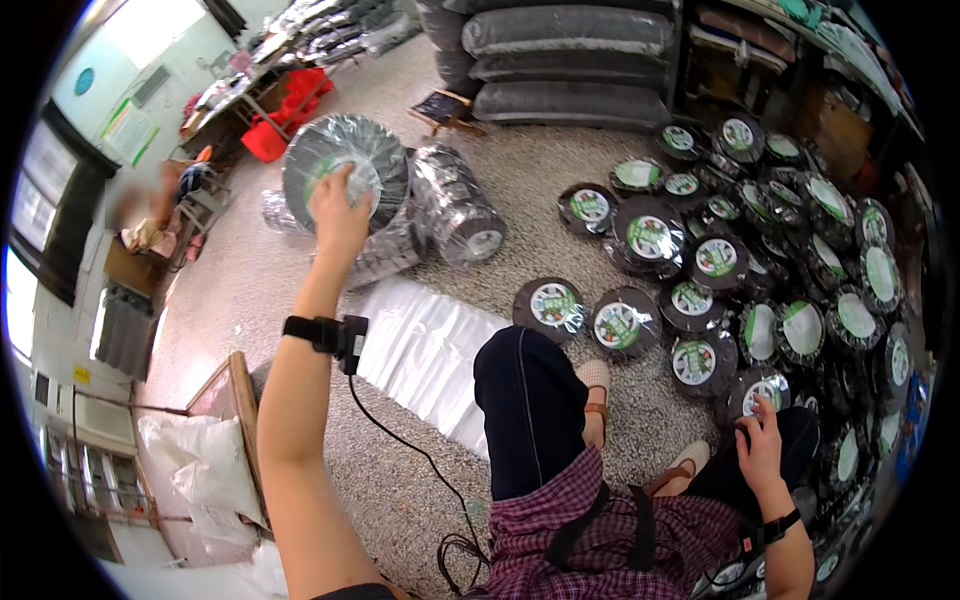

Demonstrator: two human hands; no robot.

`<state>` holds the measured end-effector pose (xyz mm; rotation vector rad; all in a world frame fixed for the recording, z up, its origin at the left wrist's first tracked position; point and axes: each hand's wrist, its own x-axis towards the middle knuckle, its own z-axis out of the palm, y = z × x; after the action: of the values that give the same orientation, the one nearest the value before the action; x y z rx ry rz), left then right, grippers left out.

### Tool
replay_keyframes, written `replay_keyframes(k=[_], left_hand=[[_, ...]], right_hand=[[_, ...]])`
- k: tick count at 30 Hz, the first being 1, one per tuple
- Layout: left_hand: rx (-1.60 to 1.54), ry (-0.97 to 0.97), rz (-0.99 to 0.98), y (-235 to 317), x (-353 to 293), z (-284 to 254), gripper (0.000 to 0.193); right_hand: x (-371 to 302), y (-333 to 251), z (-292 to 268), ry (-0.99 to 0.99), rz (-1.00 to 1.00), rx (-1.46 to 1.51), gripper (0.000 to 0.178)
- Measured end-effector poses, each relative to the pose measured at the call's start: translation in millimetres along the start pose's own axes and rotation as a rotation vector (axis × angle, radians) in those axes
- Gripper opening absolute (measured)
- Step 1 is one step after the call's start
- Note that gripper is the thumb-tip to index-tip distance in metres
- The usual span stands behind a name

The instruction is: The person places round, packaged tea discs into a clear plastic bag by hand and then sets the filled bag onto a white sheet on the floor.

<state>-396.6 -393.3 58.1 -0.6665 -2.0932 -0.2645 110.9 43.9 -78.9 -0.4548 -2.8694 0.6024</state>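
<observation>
My left hand reaches far out at the upper left, its fingers bent against the label on the end of a clear-wrapped bundle of dark round discs. This bundle leans on other wrapped bundles; one lies just to its right. My right hand is by my right knee, fingers loosely bent and apart, fingertips over the edge of a black disc with a white and green label. Whether it touches that disc I cannot tell. Flat clear plastic bags lie on the floor between the bundles and my left knee.
A large heap of labelled discs covers the right side. Long grey filled sacks are stacked at the back, near a small folding stool. Another person sits at the far left. A cable hangs from my left wrist.
</observation>
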Motion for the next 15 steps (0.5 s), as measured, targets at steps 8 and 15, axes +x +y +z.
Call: replay_keyframes(k=[8,15], left_hand=[[-0.544,-1.117,-1.147,117.1,-341.2,197.6,0.016],[0.166,-0.897,-0.996,244.8,-517.9,193.7,0.026]], right_hand=[[-58.9,3.0,-13.8,-0.189,0.260,-0.207,0.011],[-59.6,5.7,2.8,-0.412,0.490,-0.311,0.006]])
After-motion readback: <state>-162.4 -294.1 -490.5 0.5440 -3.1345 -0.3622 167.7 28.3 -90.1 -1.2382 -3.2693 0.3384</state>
